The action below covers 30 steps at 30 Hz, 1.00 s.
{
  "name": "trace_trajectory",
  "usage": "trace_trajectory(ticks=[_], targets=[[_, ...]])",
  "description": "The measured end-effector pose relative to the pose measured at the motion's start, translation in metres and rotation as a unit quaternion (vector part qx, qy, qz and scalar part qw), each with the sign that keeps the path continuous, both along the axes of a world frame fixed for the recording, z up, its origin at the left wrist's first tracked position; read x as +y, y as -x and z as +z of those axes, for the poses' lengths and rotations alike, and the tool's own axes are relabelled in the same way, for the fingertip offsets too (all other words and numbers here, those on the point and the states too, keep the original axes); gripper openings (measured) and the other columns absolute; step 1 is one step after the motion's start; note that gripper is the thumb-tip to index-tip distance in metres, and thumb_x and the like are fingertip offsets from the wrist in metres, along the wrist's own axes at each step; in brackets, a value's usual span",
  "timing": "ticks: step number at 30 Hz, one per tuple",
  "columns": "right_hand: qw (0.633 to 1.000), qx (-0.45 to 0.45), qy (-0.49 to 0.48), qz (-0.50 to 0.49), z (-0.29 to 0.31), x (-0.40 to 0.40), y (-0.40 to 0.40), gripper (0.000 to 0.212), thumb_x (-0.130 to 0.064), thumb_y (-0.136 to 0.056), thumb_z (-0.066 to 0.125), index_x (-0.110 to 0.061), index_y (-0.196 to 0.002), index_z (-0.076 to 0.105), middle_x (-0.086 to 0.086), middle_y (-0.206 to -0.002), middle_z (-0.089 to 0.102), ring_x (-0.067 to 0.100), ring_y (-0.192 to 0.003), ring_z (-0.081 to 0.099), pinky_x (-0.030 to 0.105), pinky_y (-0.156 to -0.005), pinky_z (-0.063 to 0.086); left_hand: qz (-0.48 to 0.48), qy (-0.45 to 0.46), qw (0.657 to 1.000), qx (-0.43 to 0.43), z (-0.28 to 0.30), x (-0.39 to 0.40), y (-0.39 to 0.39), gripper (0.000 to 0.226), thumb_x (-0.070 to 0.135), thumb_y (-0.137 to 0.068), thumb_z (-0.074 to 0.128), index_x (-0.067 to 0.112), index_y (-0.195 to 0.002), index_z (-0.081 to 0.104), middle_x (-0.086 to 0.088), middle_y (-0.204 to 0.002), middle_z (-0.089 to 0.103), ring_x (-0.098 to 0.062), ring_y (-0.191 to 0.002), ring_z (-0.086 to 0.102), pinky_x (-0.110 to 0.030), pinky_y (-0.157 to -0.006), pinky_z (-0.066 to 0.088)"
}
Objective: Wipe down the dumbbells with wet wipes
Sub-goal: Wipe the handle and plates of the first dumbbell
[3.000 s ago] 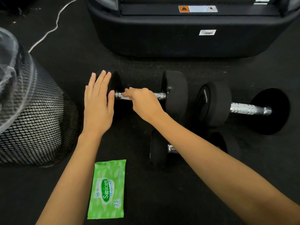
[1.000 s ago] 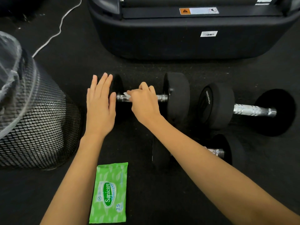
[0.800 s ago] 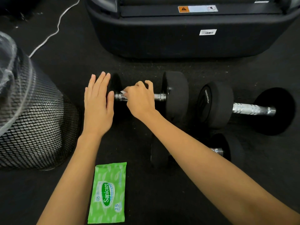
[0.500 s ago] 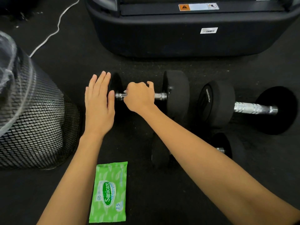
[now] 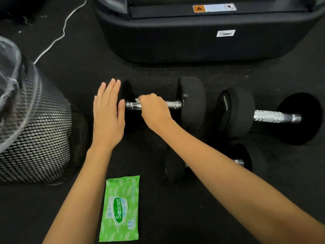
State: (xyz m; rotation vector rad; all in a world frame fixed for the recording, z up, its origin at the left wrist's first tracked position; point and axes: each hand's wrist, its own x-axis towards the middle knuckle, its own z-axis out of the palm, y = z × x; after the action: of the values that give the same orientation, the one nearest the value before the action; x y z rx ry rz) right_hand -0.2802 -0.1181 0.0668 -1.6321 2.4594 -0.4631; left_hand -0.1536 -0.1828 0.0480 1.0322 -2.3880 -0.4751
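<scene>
Dumbbell (image 5: 191, 103) number one lies across the middle of the frame on the black floor (image 5: 158, 217), its chrome bar running left to right. The right hand (image 5: 154, 111) is curled over that bar, fingers closed around it, with a scrap of white wipe (image 5: 137, 100) peeking out at the knuckles on the hand's left side. The left hand (image 5: 108, 117) is open and flat, fingers together and pointing toward the top of the frame, its palm pressed against the outer face of the left weight head.

Just right of this dumbbell lies a second one (image 5: 235, 111), bare bar showing, its far head near the right edge. A third (image 5: 246, 161) sits lower, right of centre, mostly hidden under the right forearm; only its dark heads and a bit of bar show.

At bottom centre, between the two forearms, a green wipes pack (image 5: 121, 208) lies flat on the floor. A black mesh bin (image 5: 40, 138) lined with clear plastic fills the left edge. A large black machine base (image 5: 202, 41) spans the top, and a white cable (image 5: 58, 36) trails across the upper left.
</scene>
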Motion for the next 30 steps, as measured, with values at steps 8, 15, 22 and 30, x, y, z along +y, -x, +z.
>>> trace_trajectory(ticks=[8, 15, 22, 30], targets=[[0.999, -0.005, -0.001, -0.037, 0.004, 0.014, 0.012, 0.018, -0.007, -0.091, 0.059, -0.008, -0.109, 0.058, 0.009, -0.106, 0.062, 0.025, -0.098, 0.059, 0.031, -0.08, 0.044, 0.008, 0.0, 1.0, 0.002, 0.0, 0.002, 0.003, 0.049, 0.022, -0.107, 0.035, 0.018, -0.155, 0.026, 0.003, -0.162, 0.022, -0.016, -0.152, 0.006, -0.043, -0.123, 0.005], [1.0, 0.006, 0.005, -0.02, -0.006, 0.021, 0.012, 0.032, -0.004, -0.091, 0.055, -0.014, -0.121, 0.059, 0.005, -0.112, 0.064, 0.022, -0.103, 0.058, 0.03, -0.079, 0.046, -0.004, -0.004, 1.0, 0.015, -0.001, 0.001, 0.0, 0.048, 0.024, -0.107, 0.035, 0.019, -0.154, 0.027, 0.003, -0.162, 0.022, -0.015, -0.152, 0.006, -0.045, -0.124, 0.007], [0.999, -0.032, 0.026, -0.012, 0.007, 0.001, 0.0, 0.019, -0.006, -0.092, 0.057, -0.009, -0.11, 0.059, 0.008, -0.107, 0.065, 0.023, -0.106, 0.059, 0.036, -0.104, 0.037, 0.004, -0.003, 1.0, 0.017, -0.003, 0.004, -0.001, 0.049, 0.024, -0.107, 0.035, 0.02, -0.155, 0.026, 0.005, -0.163, 0.021, -0.013, -0.152, 0.005, -0.042, -0.123, 0.005], [1.0, -0.022, 0.005, -0.019, -0.013, 0.009, 0.013, 0.032, -0.007, -0.09, 0.055, -0.018, -0.119, 0.063, 0.005, -0.103, 0.065, 0.024, -0.095, 0.06, 0.033, -0.079, 0.047, -0.003, -0.013, 1.0, 0.014, -0.001, 0.002, -0.003, 0.05, 0.024, -0.107, 0.035, 0.021, -0.155, 0.025, 0.006, -0.163, 0.019, -0.012, -0.152, 0.003, -0.04, -0.123, 0.003]])
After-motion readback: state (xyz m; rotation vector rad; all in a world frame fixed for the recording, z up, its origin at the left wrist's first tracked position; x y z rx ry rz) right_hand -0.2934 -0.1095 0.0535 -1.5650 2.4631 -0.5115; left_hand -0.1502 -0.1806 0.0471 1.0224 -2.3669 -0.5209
